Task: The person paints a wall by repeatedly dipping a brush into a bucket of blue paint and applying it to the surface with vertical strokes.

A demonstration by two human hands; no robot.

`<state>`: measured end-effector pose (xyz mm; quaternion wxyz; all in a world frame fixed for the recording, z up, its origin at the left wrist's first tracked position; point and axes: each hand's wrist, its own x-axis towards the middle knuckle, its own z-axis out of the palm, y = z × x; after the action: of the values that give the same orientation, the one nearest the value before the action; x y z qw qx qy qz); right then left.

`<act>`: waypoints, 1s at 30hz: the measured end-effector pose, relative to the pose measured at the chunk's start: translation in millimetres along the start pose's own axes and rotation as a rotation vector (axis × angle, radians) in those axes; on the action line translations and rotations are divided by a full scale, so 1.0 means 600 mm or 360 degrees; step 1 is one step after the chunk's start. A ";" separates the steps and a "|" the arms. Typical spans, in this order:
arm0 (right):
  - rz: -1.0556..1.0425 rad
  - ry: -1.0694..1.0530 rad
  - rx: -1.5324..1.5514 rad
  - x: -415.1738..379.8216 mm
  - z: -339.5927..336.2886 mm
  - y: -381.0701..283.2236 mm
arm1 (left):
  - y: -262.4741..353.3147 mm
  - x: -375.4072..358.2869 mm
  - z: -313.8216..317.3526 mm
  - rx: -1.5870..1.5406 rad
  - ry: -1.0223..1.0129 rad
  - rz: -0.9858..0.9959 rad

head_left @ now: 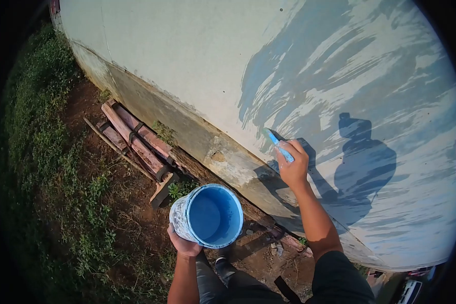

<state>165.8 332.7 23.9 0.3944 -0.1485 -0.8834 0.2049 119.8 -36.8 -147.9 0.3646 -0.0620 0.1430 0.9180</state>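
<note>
My right hand (293,164) is closed round the blue handle of a paintbrush (273,137), its bristle end at the wall. Blue-grey streaks cover much of the white wall (177,45) above and to the right of the brush. Against its lower side, my left hand (184,242) grips a paint bucket (179,215) with a paint-smeared rim. Blue paint (206,215) lies inside the bucket, which tilts toward me so that its mouth shows. The left fingers are partly hidden behind the bucket.
Pinkish beams (137,137) lie on bare soil along the wall's stained base (202,139), left of the bucket. Green weeds (40,101) grow farther left. My shadow (362,162) falls on the wall. A white vehicle (410,293) stands at the lower right.
</note>
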 end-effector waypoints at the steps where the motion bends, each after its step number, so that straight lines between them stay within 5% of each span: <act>1: 0.0014 0.0011 -0.0012 0.013 -0.025 -0.027 | 0.007 0.002 0.007 0.0011 0.0018 0.0025; 3: -0.0646 0.0509 -0.0492 0.030 -0.060 -0.067 | 0.022 0.012 0.013 0.0055 0.0049 0.0053; 8: -0.0571 0.0300 -0.0283 0.025 -0.029 -0.083 | 0.049 0.045 0.049 -0.0010 -0.0045 -0.0051; 10: 0.0050 -0.0185 0.0127 0.007 0.011 -0.052 | 0.060 0.061 0.071 -0.0079 -0.0052 -0.0132; 13: 0.0084 -0.0307 0.0012 0.041 -0.001 -0.035 | 0.081 0.089 0.105 -0.0097 -0.0082 -0.0183; 16: 0.0027 -0.0056 -0.0122 0.107 -0.098 -0.093 | 0.100 0.113 0.139 -0.0014 -0.0211 -0.0306; 21: -0.0720 0.0634 -0.0510 0.208 -0.250 -0.228 | 0.100 0.160 0.158 -0.0073 -0.0283 -0.0332; 24: -0.0920 0.0843 -0.1154 0.213 -0.268 -0.248 | 0.106 0.171 0.182 -0.0009 -0.0238 -0.0307; 30: -0.0871 -0.0035 -0.1109 0.049 -0.047 -0.093 | 0.125 0.163 0.239 -0.0200 -0.0365 -0.0406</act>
<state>162.5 303.4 86.7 0.3510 -0.0308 -0.9107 -0.2155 -4.1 19.3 -16.9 0.4873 0.0027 0.0340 0.8726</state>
